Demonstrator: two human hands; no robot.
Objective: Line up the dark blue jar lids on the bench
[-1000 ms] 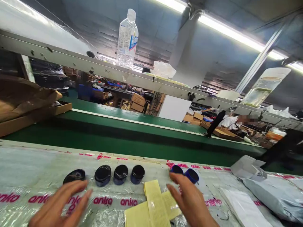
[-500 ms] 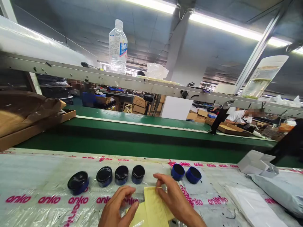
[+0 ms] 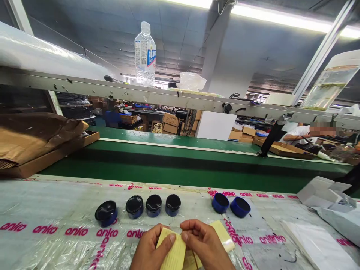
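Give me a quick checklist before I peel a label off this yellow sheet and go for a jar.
1. Both hands on the yellow sheet: left hand and right hand pinch it, ok.
2. Label corner lifted: cannot tell.
3. Four dark jars upright in a row: ok.
4. Two blue jars upright: not ok, tipped.
5. Second yellow sheet within reach: ok.

Both hands [image 3: 180,249] pinch yellow label sheet [image 3: 176,253]; six blue jars [image 3: 154,205] lined behind.
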